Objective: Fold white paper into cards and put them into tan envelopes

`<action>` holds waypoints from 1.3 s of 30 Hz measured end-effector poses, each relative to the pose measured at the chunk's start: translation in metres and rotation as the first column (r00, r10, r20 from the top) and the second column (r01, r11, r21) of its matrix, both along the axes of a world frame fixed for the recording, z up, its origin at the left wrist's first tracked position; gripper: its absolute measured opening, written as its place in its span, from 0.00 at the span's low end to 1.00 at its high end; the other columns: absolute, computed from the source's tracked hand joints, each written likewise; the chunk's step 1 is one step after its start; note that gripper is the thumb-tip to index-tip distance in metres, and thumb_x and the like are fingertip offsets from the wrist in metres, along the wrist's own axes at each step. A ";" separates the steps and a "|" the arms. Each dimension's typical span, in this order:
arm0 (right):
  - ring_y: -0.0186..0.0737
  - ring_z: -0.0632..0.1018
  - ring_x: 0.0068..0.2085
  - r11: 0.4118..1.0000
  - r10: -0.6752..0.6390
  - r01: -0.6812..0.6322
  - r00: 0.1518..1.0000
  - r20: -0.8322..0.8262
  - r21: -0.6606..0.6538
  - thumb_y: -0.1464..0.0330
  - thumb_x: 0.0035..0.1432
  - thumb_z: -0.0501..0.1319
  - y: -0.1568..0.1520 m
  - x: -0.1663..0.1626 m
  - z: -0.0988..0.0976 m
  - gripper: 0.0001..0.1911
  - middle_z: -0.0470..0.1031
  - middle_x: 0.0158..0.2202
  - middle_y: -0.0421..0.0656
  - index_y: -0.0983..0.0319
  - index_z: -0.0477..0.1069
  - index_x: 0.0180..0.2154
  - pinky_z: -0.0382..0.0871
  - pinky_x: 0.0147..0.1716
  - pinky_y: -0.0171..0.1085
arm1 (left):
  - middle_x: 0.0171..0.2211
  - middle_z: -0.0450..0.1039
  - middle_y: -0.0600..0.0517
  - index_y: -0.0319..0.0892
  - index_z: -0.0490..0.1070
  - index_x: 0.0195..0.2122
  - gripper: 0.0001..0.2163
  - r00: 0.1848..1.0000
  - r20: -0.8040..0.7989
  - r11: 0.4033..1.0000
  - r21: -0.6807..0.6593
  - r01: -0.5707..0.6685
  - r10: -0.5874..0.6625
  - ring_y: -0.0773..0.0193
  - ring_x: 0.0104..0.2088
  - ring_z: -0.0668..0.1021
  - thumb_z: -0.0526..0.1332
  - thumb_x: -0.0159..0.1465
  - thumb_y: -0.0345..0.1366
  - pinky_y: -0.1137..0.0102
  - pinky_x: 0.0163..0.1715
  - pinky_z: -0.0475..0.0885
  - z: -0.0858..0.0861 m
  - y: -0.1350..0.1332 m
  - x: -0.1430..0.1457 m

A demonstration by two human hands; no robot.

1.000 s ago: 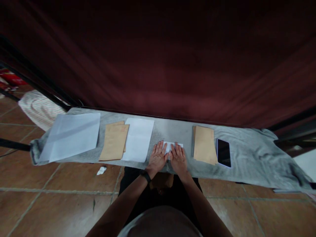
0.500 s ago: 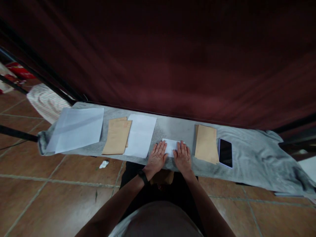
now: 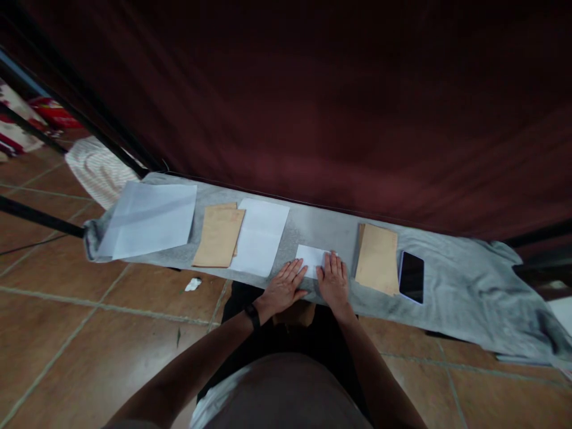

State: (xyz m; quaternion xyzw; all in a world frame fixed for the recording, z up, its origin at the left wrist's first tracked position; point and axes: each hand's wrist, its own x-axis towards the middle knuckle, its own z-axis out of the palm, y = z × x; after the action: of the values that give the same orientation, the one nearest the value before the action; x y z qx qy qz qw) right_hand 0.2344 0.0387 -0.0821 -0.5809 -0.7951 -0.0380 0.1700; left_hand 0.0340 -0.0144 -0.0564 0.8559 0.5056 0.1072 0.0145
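Observation:
A small folded sheet of white paper [image 3: 311,257] lies flat on the grey cloth in front of me. My left hand [image 3: 281,287] rests at its left edge, palm down, fingers stretched out and the thumb apart. On the paper's right side lies my right hand [image 3: 333,280], flat with its fingers extended over that edge. To the left is a larger white sheet [image 3: 263,232], partly under a stack of brown envelopes [image 3: 218,235]. Another stack of brown envelopes [image 3: 378,257] sits just right of my right hand.
A grey cloth [image 3: 465,286] covers the narrow table. Large white sheets [image 3: 156,217] lie at its left end, and a phone [image 3: 412,277] lies beyond the right envelopes. A dark red curtain [image 3: 313,131] hangs behind. Crumpled white paper [image 3: 193,284] is on the tiled floor.
My left hand has slid down and left off the top of the folded paper, its thumb now spread. My right hand stays on the right edge. The view has shifted slightly.

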 end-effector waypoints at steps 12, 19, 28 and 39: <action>0.49 0.60 0.69 0.972 0.234 -0.234 0.972 0.011 -0.018 0.62 0.73 0.47 -0.047 -0.005 0.007 0.26 0.59 0.69 0.50 0.63 0.57 0.68 0.49 0.67 0.52 | 0.72 0.48 0.37 0.40 0.53 0.70 0.31 1.000 0.026 1.000 -0.002 -0.003 0.003 0.49 0.71 0.52 0.57 0.70 0.49 0.53 0.68 0.54 0.004 -0.004 -0.002; 0.50 0.62 0.68 0.981 0.191 -0.192 0.981 0.030 0.024 0.62 0.73 0.48 -0.060 0.013 0.003 0.29 0.59 0.69 0.54 0.67 0.53 0.69 0.49 0.67 0.53 | 0.71 0.49 0.38 0.39 0.52 0.70 0.32 1.000 0.012 1.000 -0.002 -0.006 0.006 0.50 0.71 0.52 0.56 0.70 0.51 0.53 0.68 0.54 0.004 -0.005 -0.002; 0.52 0.62 0.68 0.991 0.119 -0.121 0.992 0.041 0.054 0.61 0.73 0.48 -0.067 0.030 0.003 0.33 0.59 0.69 0.56 0.67 0.43 0.72 0.53 0.66 0.52 | 0.70 0.50 0.35 0.32 0.49 0.70 0.35 0.998 0.023 0.998 0.021 -0.057 0.056 0.50 0.71 0.53 0.56 0.70 0.49 0.52 0.68 0.56 -0.005 -0.011 -0.006; 0.52 0.62 0.68 0.994 0.105 -0.106 0.994 0.023 0.034 0.61 0.72 0.48 -0.066 0.032 0.000 0.31 0.60 0.68 0.55 0.68 0.50 0.70 0.54 0.66 0.52 | 0.69 0.55 0.38 0.32 0.51 0.69 0.28 0.998 0.047 0.998 0.036 -0.044 0.042 0.54 0.70 0.56 0.46 0.74 0.46 0.54 0.69 0.55 0.003 0.019 0.034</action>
State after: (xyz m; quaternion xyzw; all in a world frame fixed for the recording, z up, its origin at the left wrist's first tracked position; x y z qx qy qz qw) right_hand 0.2664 -0.0273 -0.0820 -0.5347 -0.8256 -0.0490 0.1736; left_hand 0.0678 0.0047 -0.0535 0.8424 0.5213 0.1365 0.0080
